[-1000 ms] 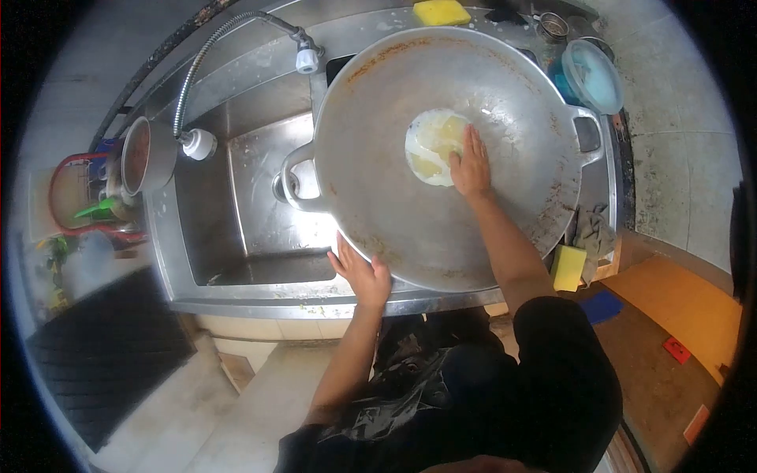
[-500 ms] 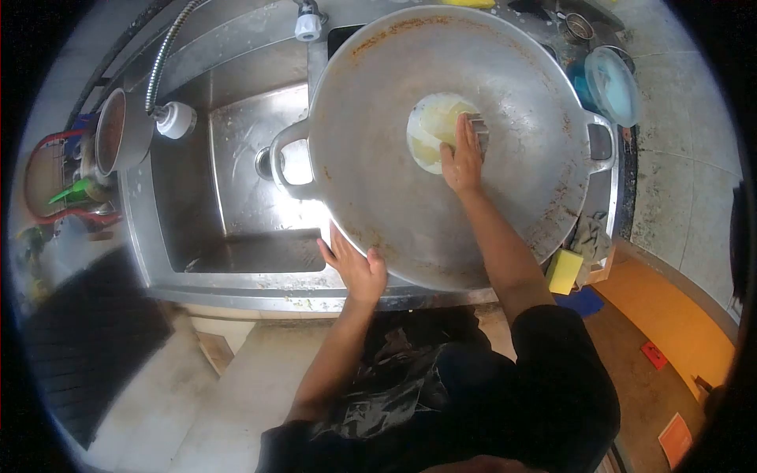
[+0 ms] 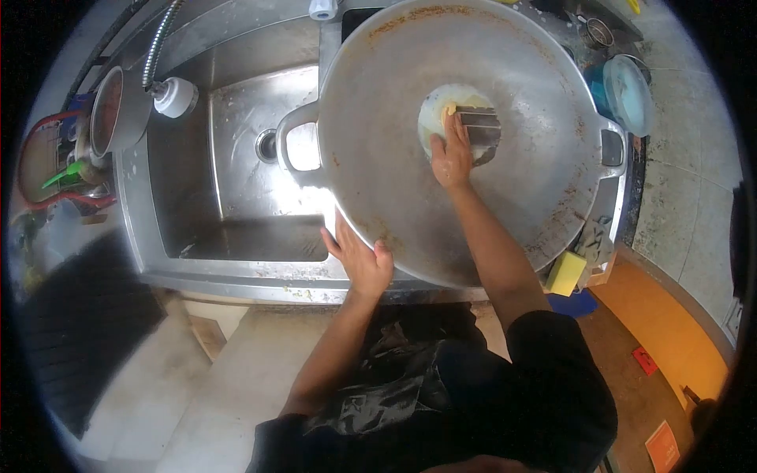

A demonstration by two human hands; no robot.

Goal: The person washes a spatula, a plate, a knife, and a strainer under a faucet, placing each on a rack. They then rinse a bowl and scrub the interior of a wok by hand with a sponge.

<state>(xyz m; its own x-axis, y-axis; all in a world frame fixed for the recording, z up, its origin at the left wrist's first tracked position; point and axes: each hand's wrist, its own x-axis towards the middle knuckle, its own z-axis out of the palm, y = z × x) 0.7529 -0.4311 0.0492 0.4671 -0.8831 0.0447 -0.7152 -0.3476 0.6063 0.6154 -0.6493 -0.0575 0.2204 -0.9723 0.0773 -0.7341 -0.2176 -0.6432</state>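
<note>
Since the earlier frame, the R hand [image 3: 451,158] has slid left in the wok [image 3: 386,165], & more of the dark ribbed patch [image 3: 482,132] shows beside its fingers. Wok sits on the worktop [image 3: 303,292], its left handle [image 3: 293,142] over the edge of the sink [image 3: 244,197].

R hand reaches into the wok's middle, palm down, fingers close together & pointing away from the body, thumb held apart to the left. Fingertips meet a small yellow bit [image 3: 449,109] in the pale puddle [image 3: 430,102]; can't tell if that grip pinches it or just presses. L hand [image 3: 366,264] is at the wok's near-left rim, fingers spread, thumb up & apart, forearm coming in from below.

Yellow sponge [image 3: 566,273] & grey cloth [image 3: 595,243] lie by the wok's near-right side; blue tub [image 3: 627,93] is past its right handle [image 3: 613,148]. Steel pot [image 3: 118,110] stands well left of the wok, across the sink.

Shirt print [image 3: 378,398] & marks on the orange card [image 3: 662,447], lower right of the wok, are too small/blurred to read. R palm's underside is hidden; white nozzle [image 3: 322,8], upper left of the wok, is cut off by the top edge.
</note>
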